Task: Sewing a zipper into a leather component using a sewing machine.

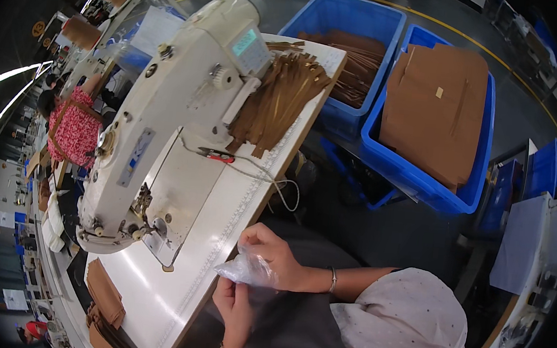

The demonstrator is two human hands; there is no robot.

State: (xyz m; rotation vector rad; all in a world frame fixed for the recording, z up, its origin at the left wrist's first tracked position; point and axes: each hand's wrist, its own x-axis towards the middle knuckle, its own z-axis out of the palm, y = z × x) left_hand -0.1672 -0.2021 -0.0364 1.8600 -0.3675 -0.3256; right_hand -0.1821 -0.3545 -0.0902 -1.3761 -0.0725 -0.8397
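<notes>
A wide sewing workroom curves around the scene, its dark grey floor (279,7) crossed by a yellow line. At the left, farther back, a co-worker in a pink patterned top (76,125) sits facing away. The sewing table (197,233) runs diagonally through the middle, white and glossy, with ruler-like marks along its edge and a tan rim. On it stands a cream industrial sewing machine (163,107), with a small lit display. Beyond the table are two blue bins: one (345,118) holds many thin brown pieces, the other (419,192) a tall stack of flat brown panels (434,115) rising above its rim. A sheaf of brown zipper-like strips (279,99), flecked with gold, lies behind the machine, and folded brown pieces (106,292) lie at the table's near corner. Dark grey cloth (290,325) covers the person's lap. Just off the table edge, above that lap, the right hand (273,258) and left hand (234,305) close together, fingers pinching opposite sides of a clear plastic bag (248,271). The bag is small, crumpled and shiny, whitish with a bluish tint, narrowing toward the table; its contents cannot be made out. Red-handled thread snips (216,154) lie beside the machine, near a looped pale cord (284,188).
</notes>
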